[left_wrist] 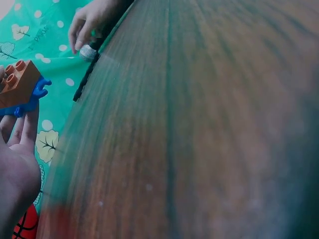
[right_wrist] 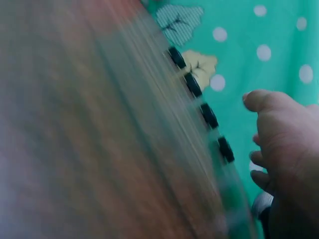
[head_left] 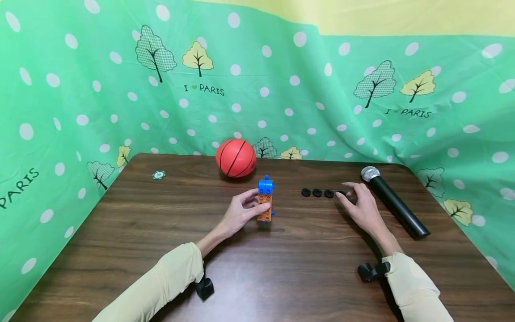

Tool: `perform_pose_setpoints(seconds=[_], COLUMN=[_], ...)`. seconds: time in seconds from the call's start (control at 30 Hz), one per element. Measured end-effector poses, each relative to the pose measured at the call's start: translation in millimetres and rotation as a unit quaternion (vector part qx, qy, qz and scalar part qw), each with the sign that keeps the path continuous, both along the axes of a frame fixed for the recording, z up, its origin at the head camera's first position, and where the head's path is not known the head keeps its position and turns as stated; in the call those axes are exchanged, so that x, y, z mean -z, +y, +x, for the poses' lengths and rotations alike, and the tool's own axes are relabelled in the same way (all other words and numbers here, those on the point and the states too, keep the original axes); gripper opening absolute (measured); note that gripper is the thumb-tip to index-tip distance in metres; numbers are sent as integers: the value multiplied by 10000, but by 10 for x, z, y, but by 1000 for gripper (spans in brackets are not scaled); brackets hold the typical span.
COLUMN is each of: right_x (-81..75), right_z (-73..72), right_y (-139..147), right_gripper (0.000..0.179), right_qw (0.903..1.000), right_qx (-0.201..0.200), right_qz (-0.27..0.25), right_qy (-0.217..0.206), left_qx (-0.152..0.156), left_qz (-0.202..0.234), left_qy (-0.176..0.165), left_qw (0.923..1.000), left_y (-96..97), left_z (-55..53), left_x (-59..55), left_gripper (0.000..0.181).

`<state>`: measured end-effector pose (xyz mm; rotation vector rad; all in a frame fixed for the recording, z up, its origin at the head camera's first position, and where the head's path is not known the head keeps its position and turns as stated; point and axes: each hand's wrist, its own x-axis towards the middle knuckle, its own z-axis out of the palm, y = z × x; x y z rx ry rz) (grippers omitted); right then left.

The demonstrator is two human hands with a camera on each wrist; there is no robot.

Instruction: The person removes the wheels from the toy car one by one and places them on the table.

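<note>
My left hand (head_left: 239, 213) holds a toy block build upright above the table, thumb across its front and fingers behind. The build has an orange studded block (head_left: 264, 213) with a blue block (head_left: 265, 186) on top and small blue pegs at its side and bottom. Several small black toy wheels (head_left: 317, 192) lie in a row on the table. Over the right end of that row is my right hand (head_left: 364, 209), thumb and fingers spread apart. In the right wrist view, this hand (right_wrist: 286, 134) is apart from the nearest wheel (right_wrist: 226, 149), with nothing between its fingers.
A red ball (head_left: 236, 158) with black lines sits at the table's back edge. To the right lies a black microphone (head_left: 396, 201) with a silver head. A poker chip (head_left: 158, 175) is at the back left. Green patterned cloth (head_left: 281, 89) hangs around the wooden table (head_left: 301, 264).
</note>
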<state>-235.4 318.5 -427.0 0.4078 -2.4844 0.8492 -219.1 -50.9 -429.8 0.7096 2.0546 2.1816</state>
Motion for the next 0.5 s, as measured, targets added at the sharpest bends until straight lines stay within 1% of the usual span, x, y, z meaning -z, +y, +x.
perform_pose_setpoints(seconds=[0.13, 0.23, 0.37, 0.5], right_x=[-30, -63, -111, -147], right_z=[54, 105, 209, 316], right_y=[-174, -335, -549, -759], right_gripper=[32, 33, 40, 46], right_qw=[9975, 9933, 9870, 9800], right_qx=[-441, -836, -1375, -1858], right_qz=[-42, 12, 146, 204], right_qy=[552, 793, 822, 687], left_qx=[38, 100, 291, 639], left_qz=[-216, -435, -712, -985], left_qy=[34, 56, 106, 89], left_qw=[9998, 9990, 9970, 9930], left_y=[3, 8, 12, -6], left_z=[-3, 2, 6, -1], left_x=[-11, -29, -52, -65], left_gripper=[47, 50, 55, 58])
